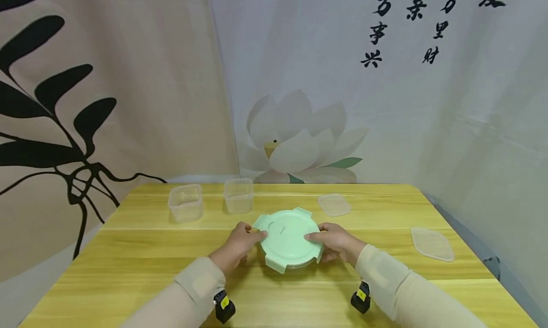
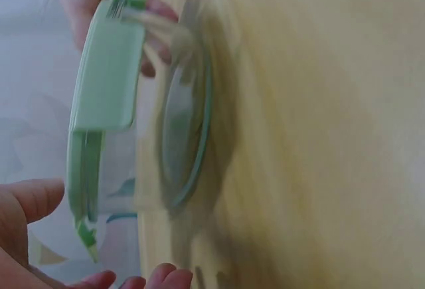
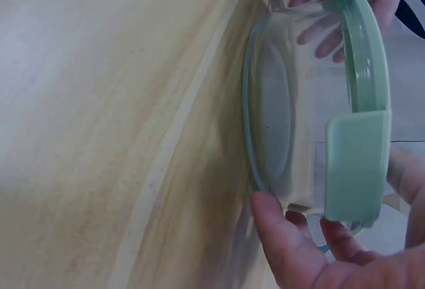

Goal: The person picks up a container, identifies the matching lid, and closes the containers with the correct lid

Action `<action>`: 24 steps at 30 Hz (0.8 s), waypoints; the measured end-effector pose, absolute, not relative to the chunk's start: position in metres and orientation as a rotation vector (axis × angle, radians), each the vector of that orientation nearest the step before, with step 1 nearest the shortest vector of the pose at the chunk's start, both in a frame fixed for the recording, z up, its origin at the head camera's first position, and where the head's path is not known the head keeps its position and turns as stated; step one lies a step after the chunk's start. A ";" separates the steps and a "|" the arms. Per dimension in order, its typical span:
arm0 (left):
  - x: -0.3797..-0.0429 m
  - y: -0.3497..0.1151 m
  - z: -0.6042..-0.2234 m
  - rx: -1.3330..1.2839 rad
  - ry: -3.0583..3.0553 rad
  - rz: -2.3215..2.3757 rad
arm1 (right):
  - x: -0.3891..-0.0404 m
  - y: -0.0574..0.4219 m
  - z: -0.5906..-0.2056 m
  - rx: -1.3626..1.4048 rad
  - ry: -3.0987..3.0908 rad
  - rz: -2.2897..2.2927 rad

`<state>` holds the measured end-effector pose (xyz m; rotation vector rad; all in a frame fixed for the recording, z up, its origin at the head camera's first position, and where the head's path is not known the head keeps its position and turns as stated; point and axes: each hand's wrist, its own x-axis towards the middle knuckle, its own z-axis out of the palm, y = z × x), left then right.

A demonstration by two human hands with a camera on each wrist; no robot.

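Observation:
A round clear glass food container (image 3: 302,103) with a mint-green lid (image 1: 291,237) is between both hands, low over the table. Flaps stick out round the lid's rim; a front flap (image 1: 276,263) hangs down the glass side. My left hand (image 1: 240,242) holds the left side, its thumb at the lid's edge and its fingers against the side. On the right, my right hand (image 1: 338,241) grips the container, with the thumb on top of the lid and the fingers curled round the glass below. Part of those fingers is hidden behind the container in the head view.
Two clear plastic boxes (image 1: 185,203) stand at the back left of the wooden table (image 1: 150,271). A translucent square lid (image 1: 334,204) lies at the back right, and another translucent lid (image 1: 432,243) near the right edge. A printed curtain (image 1: 299,80) hangs behind the table.

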<state>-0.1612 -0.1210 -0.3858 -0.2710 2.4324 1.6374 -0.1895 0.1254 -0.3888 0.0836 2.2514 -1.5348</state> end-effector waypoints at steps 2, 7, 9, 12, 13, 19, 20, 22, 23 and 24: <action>-0.166 -0.124 -0.383 -0.258 2.471 1.614 | -0.190 0.125 -0.389 0.082 2.247 -1.537; -0.178 -0.126 -0.377 -0.191 2.567 1.517 | -0.192 0.124 -0.389 0.078 2.233 -1.548; -0.182 -0.124 -0.375 -0.170 2.582 1.493 | -0.193 0.124 -0.389 0.082 2.229 -1.551; -0.185 -0.122 -0.374 -0.156 2.588 1.461 | -0.193 0.124 -0.390 0.086 2.218 -1.548; -0.186 -0.121 -0.374 -0.145 2.594 1.449 | -0.194 0.124 -0.391 0.082 2.216 -1.546; -0.186 -0.119 -0.374 -0.077 2.681 1.324 | -0.195 0.124 -0.391 0.066 2.217 -1.526; -0.187 -0.119 -0.374 -0.072 2.697 1.303 | -0.195 0.125 -0.391 0.064 2.218 -1.526; -0.188 -0.119 -0.373 -0.067 2.718 1.276 | -0.195 0.125 -0.391 0.061 2.216 -1.530; -0.189 -0.119 -0.373 -0.065 2.723 1.266 | -0.196 0.125 -0.392 0.060 2.214 -1.533; -0.189 -0.119 -0.373 -0.062 2.725 1.255 | -0.196 0.125 -0.392 0.060 2.209 -1.537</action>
